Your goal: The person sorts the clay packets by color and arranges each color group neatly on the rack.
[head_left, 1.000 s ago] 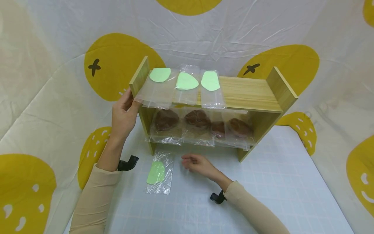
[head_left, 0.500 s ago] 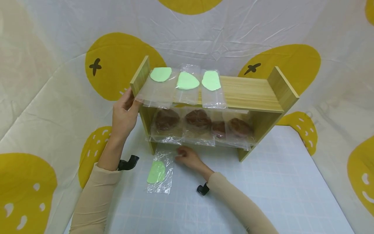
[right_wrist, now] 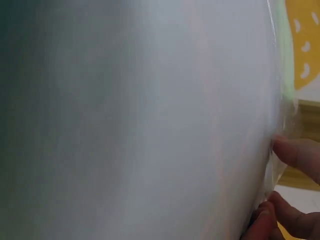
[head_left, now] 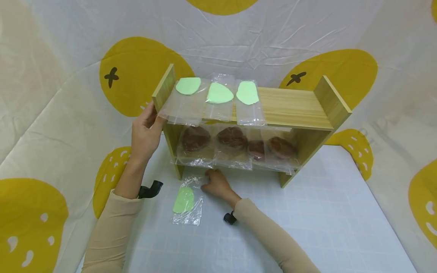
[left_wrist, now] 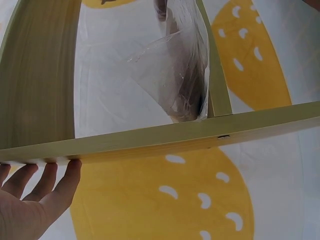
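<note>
My left hand (head_left: pixel 146 131) rests against the outer left side of a wooden two-tier shelf (head_left: pixel 293 108). In the left wrist view, its fingertips (left_wrist: pixel 74 165) touch the edge of the side board. Low at the shelf's front left, my right hand (head_left: pixel 218 184) is at the upper right edge of a clear plastic bag (head_left: pixel 192 218) holding a flat pale-green piece (head_left: pixel 184 200). The bag lies on the table. In the right wrist view, the right thumb (right_wrist: pixel 295 152) and forefinger touch the bag's edge, with a gap between them.
Three bagged green pieces, one of them in the middle (head_left: pixel 219 93), lie on the upper tier, their bags overhanging its front. Several bagged dark-brown pieces (head_left: pixel 232 138) sit on the lower tier. A white cloth with yellow figures (head_left: pixel 136 76) hangs behind the pale checked table (head_left: pixel 341 220).
My right hand has moved left to the edge of the bag on the table, its fingers bending more. My left hand stays at the shelf's side.
</note>
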